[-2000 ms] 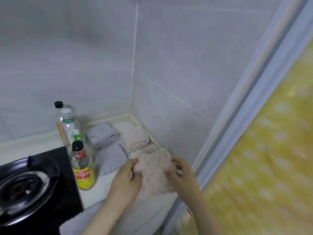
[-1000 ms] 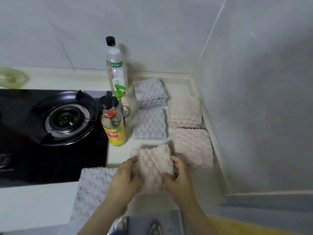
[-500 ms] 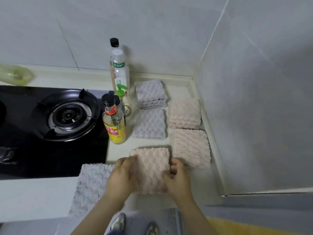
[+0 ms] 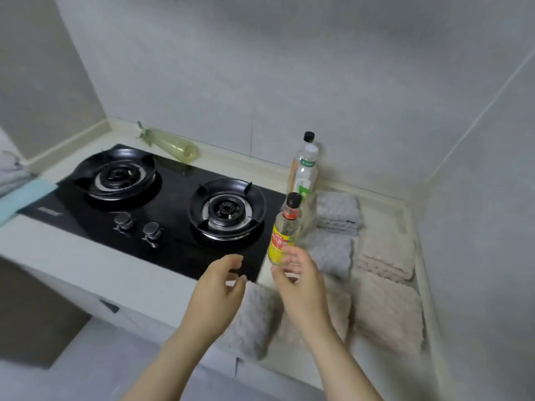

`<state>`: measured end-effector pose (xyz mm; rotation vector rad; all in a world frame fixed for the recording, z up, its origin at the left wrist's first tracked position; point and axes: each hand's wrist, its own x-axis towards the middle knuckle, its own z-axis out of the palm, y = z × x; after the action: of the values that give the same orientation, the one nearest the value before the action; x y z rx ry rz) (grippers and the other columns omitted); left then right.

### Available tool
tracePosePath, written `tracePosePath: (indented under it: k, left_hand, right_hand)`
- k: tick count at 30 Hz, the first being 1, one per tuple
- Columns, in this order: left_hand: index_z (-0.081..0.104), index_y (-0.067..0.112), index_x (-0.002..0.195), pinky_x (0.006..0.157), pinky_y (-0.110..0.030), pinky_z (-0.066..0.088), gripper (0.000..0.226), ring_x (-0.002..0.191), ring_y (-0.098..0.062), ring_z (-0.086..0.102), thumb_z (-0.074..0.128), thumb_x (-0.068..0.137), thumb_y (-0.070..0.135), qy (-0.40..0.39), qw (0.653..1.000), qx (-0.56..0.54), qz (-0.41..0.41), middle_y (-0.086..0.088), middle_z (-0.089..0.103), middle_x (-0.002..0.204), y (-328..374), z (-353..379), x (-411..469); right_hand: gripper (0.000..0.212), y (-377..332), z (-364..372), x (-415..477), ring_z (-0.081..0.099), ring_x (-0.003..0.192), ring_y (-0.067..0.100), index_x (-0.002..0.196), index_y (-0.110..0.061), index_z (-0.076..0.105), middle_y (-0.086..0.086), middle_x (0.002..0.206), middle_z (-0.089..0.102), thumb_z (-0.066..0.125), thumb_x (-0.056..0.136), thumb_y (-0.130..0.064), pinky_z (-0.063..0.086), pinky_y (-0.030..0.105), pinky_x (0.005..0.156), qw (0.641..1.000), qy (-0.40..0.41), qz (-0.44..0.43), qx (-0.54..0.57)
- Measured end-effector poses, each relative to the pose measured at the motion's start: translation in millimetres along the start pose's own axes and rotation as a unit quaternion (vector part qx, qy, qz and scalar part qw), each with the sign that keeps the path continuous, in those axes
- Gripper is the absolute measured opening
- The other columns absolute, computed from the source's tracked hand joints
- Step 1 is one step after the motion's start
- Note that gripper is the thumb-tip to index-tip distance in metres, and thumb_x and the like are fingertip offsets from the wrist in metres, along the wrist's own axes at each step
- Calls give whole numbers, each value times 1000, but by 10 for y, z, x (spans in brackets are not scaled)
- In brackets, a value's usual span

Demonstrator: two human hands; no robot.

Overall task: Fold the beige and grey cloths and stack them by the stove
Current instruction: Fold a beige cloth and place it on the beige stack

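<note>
glossy black stove (image 4: 173,227), nubbly, seemingly terry cloths (image 4: 388,311)

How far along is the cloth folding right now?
Done: a grey stack and a beige stack sit folded right of the stove. In hand: nothing; the left hand and right hand hover empty. Left: the front grey cloth, the middle grey cloth and the near beige cloth lie unstacked.

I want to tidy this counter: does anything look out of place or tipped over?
Yes. A yellowish bottle lies on its side behind the stove; a bottle would normally stand upright.
</note>
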<state>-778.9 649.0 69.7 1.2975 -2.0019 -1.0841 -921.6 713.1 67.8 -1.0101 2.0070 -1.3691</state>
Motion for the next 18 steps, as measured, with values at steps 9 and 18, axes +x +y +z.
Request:
tracePosePath:
  k: [9, 18]
  left_hand:
    - [54, 28, 122, 75, -8, 42, 31, 98, 4, 57, 55, 92, 21, 158, 987, -18, -28, 14, 60, 115, -804, -2140, -501]
    - [57, 29, 118, 72, -7, 41, 28, 92, 6, 57, 57, 90, 22, 264, 963, 0, -55, 17, 62, 109, -1692, -4061, -936]
  right_hand:
    - [30, -1318, 1852, -540, 60, 94, 2, 115, -31, 58, -11, 106, 61, 66, 88, -20, 49, 14, 76, 987, -127, -90, 48]
    - [30, -2372, 3698, -1185, 60, 92, 1, 114, -32, 56, -11, 106, 59, 64, 89, -18, 50, 15, 76, 960, -227, -143, 72]
